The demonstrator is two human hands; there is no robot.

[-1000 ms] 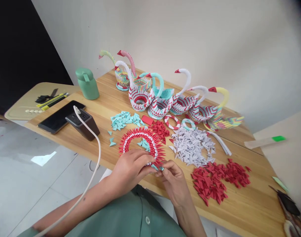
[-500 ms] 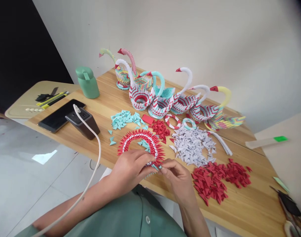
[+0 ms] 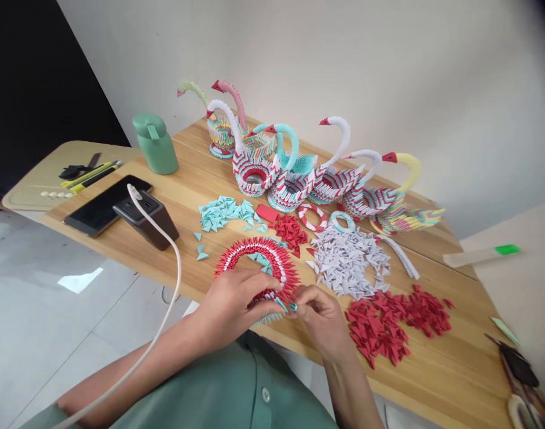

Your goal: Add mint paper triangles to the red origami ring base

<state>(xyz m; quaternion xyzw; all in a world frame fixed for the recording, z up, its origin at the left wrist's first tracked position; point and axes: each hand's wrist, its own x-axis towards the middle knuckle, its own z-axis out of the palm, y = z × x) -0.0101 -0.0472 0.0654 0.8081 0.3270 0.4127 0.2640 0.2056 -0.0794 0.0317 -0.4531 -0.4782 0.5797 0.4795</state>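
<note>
A round ring of folded paper pieces (image 3: pixel 286 262), red and white with turquoise points along its near side, is held over the table's front edge. My left hand (image 3: pixel 231 304) is closed on its near part, thumb outside and fingers reaching inside the ring. At the ring's right side my right hand (image 3: pixel 321 316) pinches a small turquoise folded paper piece (image 3: pixel 292 307) between thumb and forefinger, against the rim. Beyond the ring lies a pile of turquoise paper pieces (image 3: pixel 221 213). Red pieces (image 3: pixel 379 328) and white pieces (image 3: pixel 348 262) lie in heaps to the right.
Several finished paper swans (image 3: pixel 292 185) stand along the back. A phone (image 3: pixel 106 205), a dark charger block (image 3: pixel 149 220) with a white cable (image 3: pixel 179 262), and a green bottle (image 3: pixel 156 146) are at left. Scissors (image 3: pixel 520 381) lie at the right edge.
The turquoise piece in my right fingertips has tilted and shifted slightly at the ring's right side. The ring has turned a little in my left hand. The view has shifted slightly.
</note>
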